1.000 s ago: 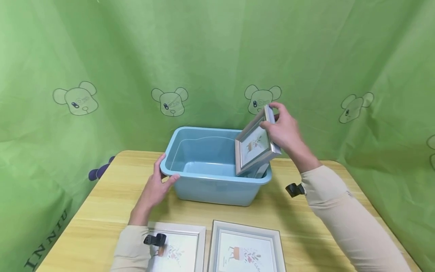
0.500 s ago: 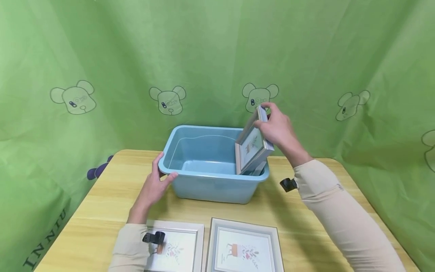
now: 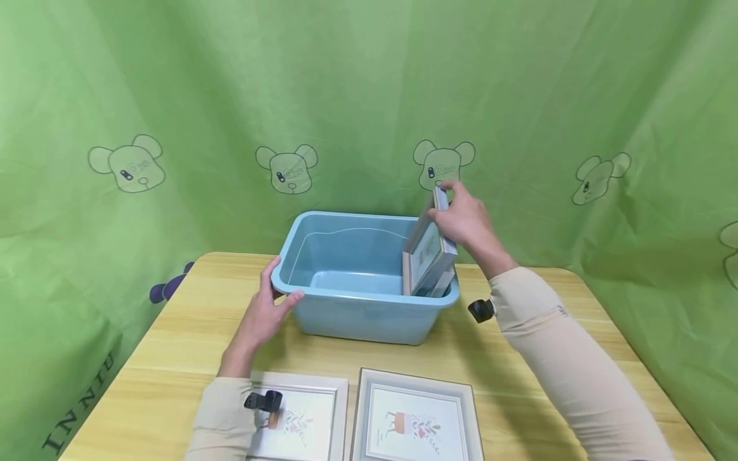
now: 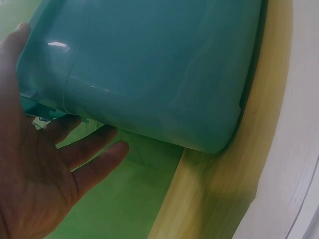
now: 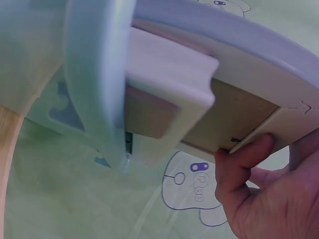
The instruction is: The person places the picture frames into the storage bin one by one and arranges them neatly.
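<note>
In the head view, my right hand (image 3: 464, 218) grips the upper right edge of a picture frame (image 3: 425, 253). The frame stands steeply in the right end of a blue plastic basin (image 3: 357, 317), its print facing left. Its brown backing (image 5: 237, 117) shows in the right wrist view, with another pale picture frame (image 5: 169, 64) in front of it, partly hidden by the basin's rim. My left hand (image 3: 262, 317) holds the basin's left front corner, thumb over the front rim. Below that rim, its other fingers (image 4: 102, 162) extend along the basin's end in the left wrist view.
Two more picture frames, a left one (image 3: 300, 422) and a right one (image 3: 418, 419), lie face up on the wooden table (image 3: 173, 371) near its front. My left sleeve partly covers the left one. A green curtain (image 3: 357, 96) with bear faces hangs close behind the basin.
My right hand has moved left and slightly down with the picture frame, which now stands more upright and sits a little lower in the basin. The left hand stays at its corner.
</note>
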A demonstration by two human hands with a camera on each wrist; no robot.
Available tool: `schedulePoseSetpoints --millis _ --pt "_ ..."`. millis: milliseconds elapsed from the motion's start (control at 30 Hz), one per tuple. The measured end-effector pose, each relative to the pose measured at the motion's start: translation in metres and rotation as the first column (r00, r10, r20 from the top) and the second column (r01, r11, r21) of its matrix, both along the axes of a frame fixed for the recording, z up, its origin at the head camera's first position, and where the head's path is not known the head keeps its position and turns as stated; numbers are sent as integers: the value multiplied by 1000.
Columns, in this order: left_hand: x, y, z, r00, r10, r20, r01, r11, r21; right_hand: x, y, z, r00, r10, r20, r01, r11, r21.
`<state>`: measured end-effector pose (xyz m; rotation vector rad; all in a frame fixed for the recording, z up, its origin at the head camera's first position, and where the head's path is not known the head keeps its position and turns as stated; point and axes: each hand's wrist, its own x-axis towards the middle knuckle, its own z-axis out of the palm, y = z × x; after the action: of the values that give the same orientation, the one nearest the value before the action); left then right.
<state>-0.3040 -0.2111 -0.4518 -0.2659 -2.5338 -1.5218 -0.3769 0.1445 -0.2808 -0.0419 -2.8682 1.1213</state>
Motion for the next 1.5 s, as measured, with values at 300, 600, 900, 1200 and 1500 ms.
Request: schedulePoseSetpoints --millis 300,600,900,1200,1500 --pt "0 3 3 1000 3 5 -3 1000 -8 -8 3 -10 1000 -6 19 5 999 49" --pt "-1 1 2 1000 8 7 -8 1000 -4 -12 -6 -11 996 33 -86 -7 956 292" --pt "-2 0 1 1000 3 7 -3 1000 -4 -14 -10 -12 996 41 -75 -13 941 339" --pt "-1 -1 3 1000 9 10 -8 1000 -15 -16 -14 -21 997 62 -52 -36 916 399" --pt "-3 -2 1 1000 11 15 -11 1000 -15 -19 -16 -30 995 71 -67 -37 909 415"
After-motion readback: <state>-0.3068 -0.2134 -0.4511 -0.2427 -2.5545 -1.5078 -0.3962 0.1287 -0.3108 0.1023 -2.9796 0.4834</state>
